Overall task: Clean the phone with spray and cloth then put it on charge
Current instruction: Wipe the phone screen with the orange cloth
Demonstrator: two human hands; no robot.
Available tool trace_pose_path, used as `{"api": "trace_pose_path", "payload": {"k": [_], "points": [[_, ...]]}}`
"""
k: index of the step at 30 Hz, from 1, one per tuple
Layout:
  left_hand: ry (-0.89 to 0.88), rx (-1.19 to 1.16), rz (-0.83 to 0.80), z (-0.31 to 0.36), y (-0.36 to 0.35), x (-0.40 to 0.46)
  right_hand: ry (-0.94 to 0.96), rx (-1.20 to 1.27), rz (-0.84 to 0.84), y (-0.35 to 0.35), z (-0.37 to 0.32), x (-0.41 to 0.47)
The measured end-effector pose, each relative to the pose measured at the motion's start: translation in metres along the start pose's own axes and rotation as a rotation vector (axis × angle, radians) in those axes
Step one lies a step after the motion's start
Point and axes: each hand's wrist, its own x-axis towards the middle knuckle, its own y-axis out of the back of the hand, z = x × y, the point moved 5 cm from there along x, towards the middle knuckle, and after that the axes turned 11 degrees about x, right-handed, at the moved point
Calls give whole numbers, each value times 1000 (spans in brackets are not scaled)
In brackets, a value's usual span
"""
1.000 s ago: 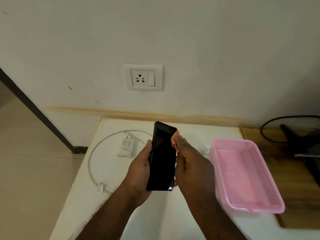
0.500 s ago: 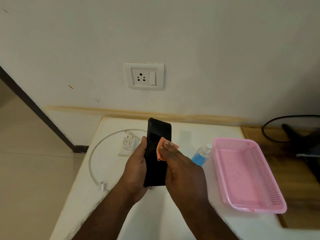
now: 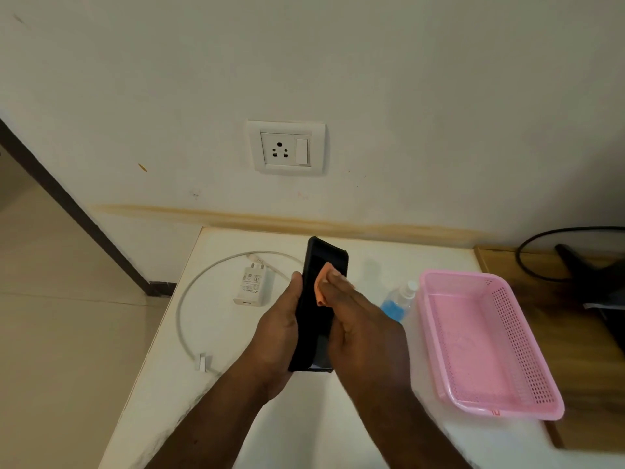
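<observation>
Head view: black rectangular phone (image 3: 319,299) gripped upright above white table (image 3: 176,384) by left hand (image 3: 277,336).
Small orange cloth (image 3: 323,286) pressed to screen under straight right hand (image 3: 365,330) fingers; pink perforated plastic basket (image 3: 527,350) alongside holding nothing, blue-liquid spray bottle (image 3: 397,301) just left.

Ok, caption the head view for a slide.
Left hand holds the phone while right hand presses an orange cloth on its screen.
</observation>
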Motion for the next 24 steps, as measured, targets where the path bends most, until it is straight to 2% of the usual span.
{"api": "trace_pose_path", "payload": {"k": [2, 6, 12, 19, 24], "points": [[46, 43, -20, -4, -6, -2, 16, 68, 5, 8, 7, 4], [136, 152, -83, -13, -20, -6, -256, 166, 135, 26, 33, 7], [125, 227, -39, -15, -11, -2, 85, 83, 27, 11, -8, 4], [46, 43, -56, -8, -8, 1, -16, 76, 22, 18, 9, 4], [4, -109, 45, -1, 3, 3, 98, -60, -47, -10, -24, -6]]}}
